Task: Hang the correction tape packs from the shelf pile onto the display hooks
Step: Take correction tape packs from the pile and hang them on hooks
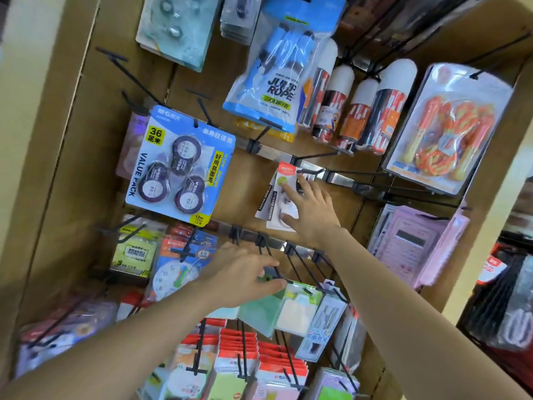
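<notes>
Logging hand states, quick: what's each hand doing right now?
Left hand: pinches a display hook.
Right hand: open, fingers pressing the correction tape pack.

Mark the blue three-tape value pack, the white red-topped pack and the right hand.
Blue three-tape value pack [178, 166]: head view, card centre.
White red-topped pack [287, 169]: head view, red header.
Right hand [313, 212]: head view, back of hand.

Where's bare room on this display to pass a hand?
Bare board lies between the value pack and the small pack under your right hand, and around the empty hooks upper left. Below the hook your left hand grips, rows are crowded.
</notes>
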`<state>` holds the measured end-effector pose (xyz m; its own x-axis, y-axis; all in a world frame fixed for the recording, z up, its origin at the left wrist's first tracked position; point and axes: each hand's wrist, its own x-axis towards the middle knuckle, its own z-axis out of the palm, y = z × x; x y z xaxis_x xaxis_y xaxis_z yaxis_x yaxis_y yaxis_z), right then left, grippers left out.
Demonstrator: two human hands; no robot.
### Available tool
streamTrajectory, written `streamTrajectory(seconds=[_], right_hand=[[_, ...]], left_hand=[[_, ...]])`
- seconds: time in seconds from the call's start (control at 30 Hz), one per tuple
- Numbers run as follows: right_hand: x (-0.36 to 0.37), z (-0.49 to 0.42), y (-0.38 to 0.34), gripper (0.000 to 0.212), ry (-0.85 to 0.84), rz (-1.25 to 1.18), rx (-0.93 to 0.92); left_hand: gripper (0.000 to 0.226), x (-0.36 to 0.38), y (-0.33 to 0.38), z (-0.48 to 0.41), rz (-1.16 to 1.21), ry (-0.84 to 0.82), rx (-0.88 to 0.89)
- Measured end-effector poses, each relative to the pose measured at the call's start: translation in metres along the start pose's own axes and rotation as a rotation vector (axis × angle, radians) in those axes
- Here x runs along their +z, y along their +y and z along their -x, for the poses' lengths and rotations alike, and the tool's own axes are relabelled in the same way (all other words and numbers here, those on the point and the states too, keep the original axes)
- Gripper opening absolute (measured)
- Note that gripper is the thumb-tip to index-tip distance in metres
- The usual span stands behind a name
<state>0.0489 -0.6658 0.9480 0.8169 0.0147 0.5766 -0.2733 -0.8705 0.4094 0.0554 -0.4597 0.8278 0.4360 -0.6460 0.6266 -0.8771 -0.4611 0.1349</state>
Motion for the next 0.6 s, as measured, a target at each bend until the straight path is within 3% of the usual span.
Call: streamTrajectory(seconds=[0.23, 0.47, 0.6], right_hand=[[-0.014, -0.002, 0.009, 0.069, -0.12, -0.076, -0.035], [-0.022, 0.074, 0.014, 0.052, -0.157, -0.312, 0.0], [-0.032, 0.126, 0.013, 0.048, -0.108, -0.412, -0.008]], left_hand=[[0.085, 0.0, 0.0, 0.001, 0.03, -0.019, -0.019], [0.054, -0.011, 0.007, 0.002, -0.015, -0.028, -0.015], [0.058, -0.016, 0.009, 0.004, -0.029, 0.004, -0.014]])
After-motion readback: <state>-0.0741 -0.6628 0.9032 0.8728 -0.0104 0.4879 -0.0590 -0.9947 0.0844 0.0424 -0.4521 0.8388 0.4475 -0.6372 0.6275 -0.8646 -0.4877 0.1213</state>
